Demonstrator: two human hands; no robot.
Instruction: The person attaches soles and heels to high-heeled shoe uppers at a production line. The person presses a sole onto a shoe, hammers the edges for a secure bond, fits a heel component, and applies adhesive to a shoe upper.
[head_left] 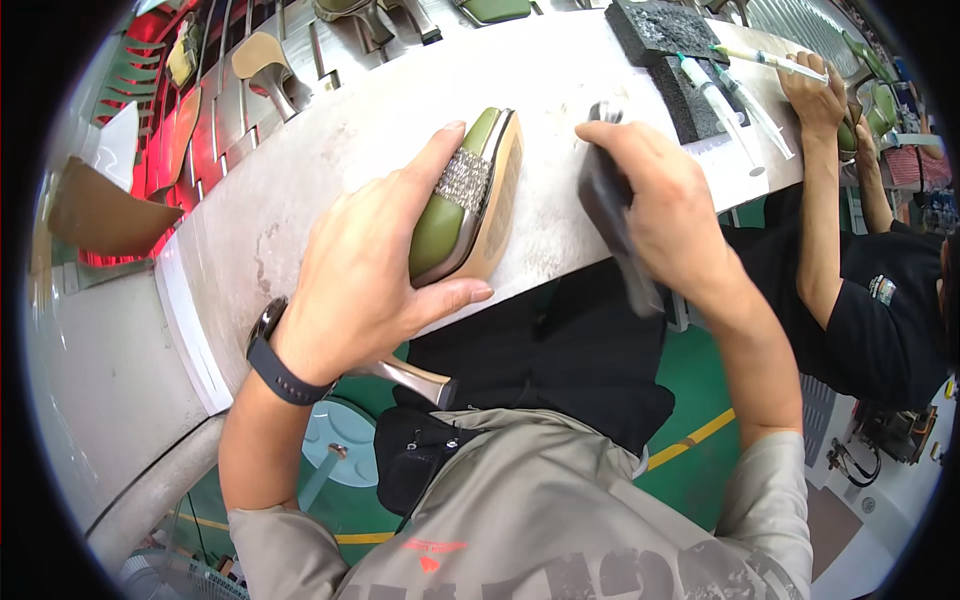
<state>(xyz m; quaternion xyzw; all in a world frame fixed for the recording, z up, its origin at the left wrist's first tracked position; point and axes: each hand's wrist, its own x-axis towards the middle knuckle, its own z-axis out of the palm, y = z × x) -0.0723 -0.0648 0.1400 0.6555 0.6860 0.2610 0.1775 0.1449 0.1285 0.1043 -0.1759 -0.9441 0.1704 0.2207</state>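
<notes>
My left hand (365,245) is wrapped around a green high-heeled shoe (432,235) with a glittery band across its upper. The shoe lies tipped on its side over the pale worktable (560,225), its tan sole facing right. Its slim heel (405,378) sticks out below my wrist, toward my body. In my right hand (675,195) is a dark-handled tool (608,195), smeared by motion, with a shiny metal end pointing away from me. A gap separates this tool from the shoe; its exact kind cannot be made out.
Black foam blocks (660,35) at the far right hold several syringes (715,100). A red-lit metal rack (215,100) at the left carries shoe parts, including a tan heeled sole (265,65). A co-worker's arm (820,200) reaches in at right. Below stands a round blue stool (345,430).
</notes>
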